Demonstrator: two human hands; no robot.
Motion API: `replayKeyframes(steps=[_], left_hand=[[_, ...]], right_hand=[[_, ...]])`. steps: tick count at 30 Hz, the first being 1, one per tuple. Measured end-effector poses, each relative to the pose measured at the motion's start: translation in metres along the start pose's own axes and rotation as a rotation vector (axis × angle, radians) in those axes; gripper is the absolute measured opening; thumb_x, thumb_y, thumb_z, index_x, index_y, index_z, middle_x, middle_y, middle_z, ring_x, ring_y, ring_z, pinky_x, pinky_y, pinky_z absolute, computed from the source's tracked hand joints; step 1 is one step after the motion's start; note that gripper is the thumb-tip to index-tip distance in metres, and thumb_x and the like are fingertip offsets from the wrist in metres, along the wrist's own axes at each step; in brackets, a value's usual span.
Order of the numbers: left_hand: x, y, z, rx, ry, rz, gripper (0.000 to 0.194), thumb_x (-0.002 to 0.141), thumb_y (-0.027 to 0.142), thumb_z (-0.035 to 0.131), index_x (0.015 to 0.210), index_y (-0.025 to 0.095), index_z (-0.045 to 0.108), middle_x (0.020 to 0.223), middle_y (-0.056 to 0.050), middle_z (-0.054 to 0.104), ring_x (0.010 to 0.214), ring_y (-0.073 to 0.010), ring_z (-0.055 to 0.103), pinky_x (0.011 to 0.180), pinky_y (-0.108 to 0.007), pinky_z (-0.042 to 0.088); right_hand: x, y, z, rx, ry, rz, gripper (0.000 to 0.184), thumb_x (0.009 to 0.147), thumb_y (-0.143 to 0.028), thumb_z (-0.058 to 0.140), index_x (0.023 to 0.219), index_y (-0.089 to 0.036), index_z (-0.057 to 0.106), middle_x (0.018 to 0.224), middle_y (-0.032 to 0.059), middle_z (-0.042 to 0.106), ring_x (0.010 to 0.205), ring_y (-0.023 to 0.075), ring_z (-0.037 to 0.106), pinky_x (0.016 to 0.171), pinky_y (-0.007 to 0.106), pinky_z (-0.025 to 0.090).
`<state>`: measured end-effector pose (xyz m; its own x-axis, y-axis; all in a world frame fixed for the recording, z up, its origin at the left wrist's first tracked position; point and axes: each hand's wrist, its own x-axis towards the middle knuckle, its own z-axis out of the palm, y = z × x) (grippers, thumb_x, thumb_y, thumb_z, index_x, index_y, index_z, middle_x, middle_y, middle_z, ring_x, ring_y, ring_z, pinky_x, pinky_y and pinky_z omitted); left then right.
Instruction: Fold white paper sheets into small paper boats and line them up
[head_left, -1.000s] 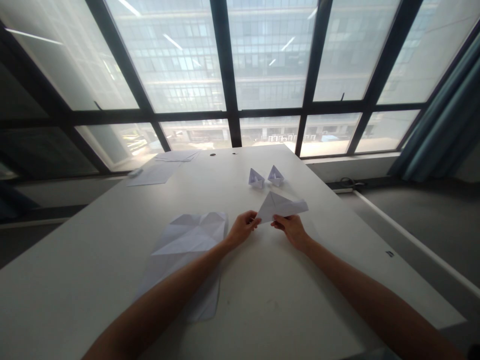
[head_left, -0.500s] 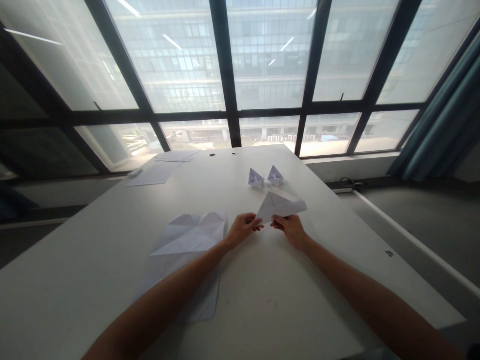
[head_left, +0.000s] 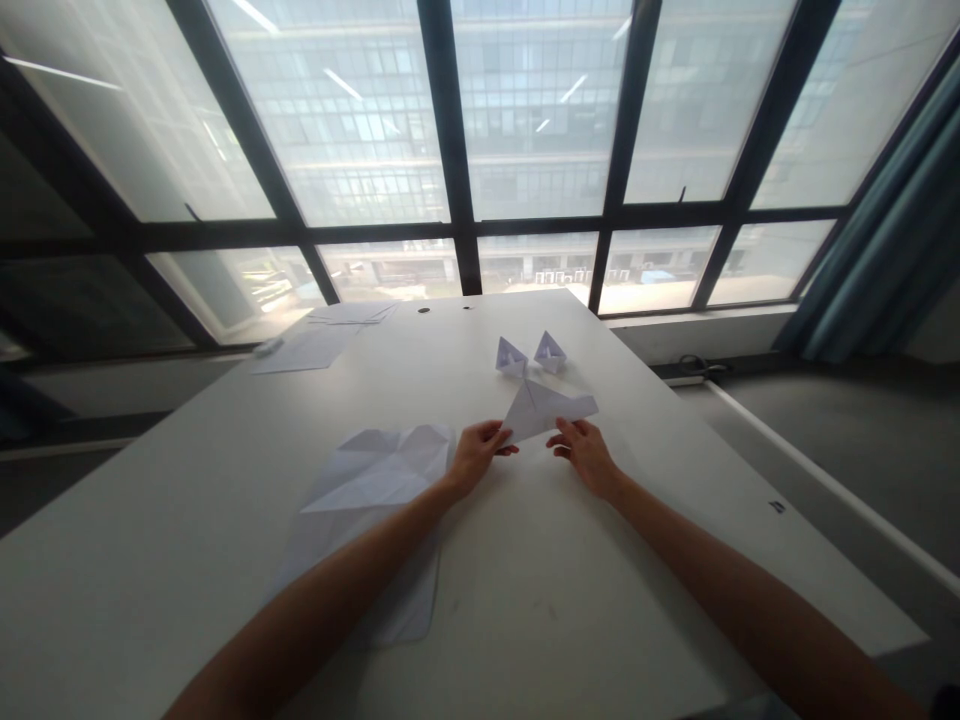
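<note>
My left hand (head_left: 478, 455) pinches the near left corner of a folded white paper triangle (head_left: 546, 410), which lies low over the white table (head_left: 225, 450). My right hand (head_left: 583, 452) sits just right of that corner, fingers bent, its fingertips at the paper's near edge. Two small folded paper boats (head_left: 531, 353) stand side by side just beyond the triangle.
A creased, unfolded sheet (head_left: 379, 500) lies to the left of my left arm. More flat sheets (head_left: 319, 338) rest at the far left corner by the window. The table's right edge drops to the floor, with a curtain (head_left: 885, 240) at the far right.
The folded triangle has come down and slightly left toward the table. My right hand has loosened its pinch and shifted a little along the near edge.
</note>
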<state>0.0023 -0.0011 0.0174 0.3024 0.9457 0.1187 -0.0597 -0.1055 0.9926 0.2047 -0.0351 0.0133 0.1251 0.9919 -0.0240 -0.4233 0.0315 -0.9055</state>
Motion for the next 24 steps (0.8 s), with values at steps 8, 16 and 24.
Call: replayKeyframes(steps=[8, 16, 24], left_hand=[[0.001, -0.002, 0.0, 0.047, 0.024, 0.029, 0.048, 0.072, 0.051, 0.078, 0.097, 0.011, 0.071, 0.088, -0.009, 0.073, 0.067, -0.0176, 0.069, 0.067, -0.031, 0.058], [0.003, -0.006, 0.0, 0.07, 0.034, 0.045, 0.046, 0.071, 0.049, 0.078, 0.097, 0.012, 0.07, 0.085, -0.008, 0.073, 0.068, -0.0177, 0.07, 0.069, -0.031, 0.058], [0.004, -0.009, 0.0, 0.069, 0.043, 0.053, 0.042, 0.074, 0.046, 0.077, 0.097, 0.012, 0.07, 0.085, -0.008, 0.073, 0.068, -0.0177, 0.069, 0.069, -0.031, 0.058]], right_hand=[[0.017, -0.016, -0.027, 0.148, 0.1, 0.026, 0.041, 0.077, -0.063, 0.058, 0.089, -0.024, 0.056, 0.075, -0.0018, 0.063, 0.057, 0.0143, 0.062, 0.044, 0.024, 0.042], [0.021, -0.019, -0.036, 0.161, 0.101, 0.08, 0.021, 0.071, -0.033, 0.066, 0.086, -0.021, 0.059, 0.071, -0.003, 0.062, 0.055, 0.0113, 0.059, 0.04, 0.021, 0.035], [0.025, -0.024, -0.041, 0.101, 0.06, 0.141, 0.021, 0.06, -0.02, 0.066, 0.08, -0.019, 0.06, 0.071, -0.0031, 0.064, 0.056, 0.0093, 0.059, 0.041, 0.018, 0.034]])
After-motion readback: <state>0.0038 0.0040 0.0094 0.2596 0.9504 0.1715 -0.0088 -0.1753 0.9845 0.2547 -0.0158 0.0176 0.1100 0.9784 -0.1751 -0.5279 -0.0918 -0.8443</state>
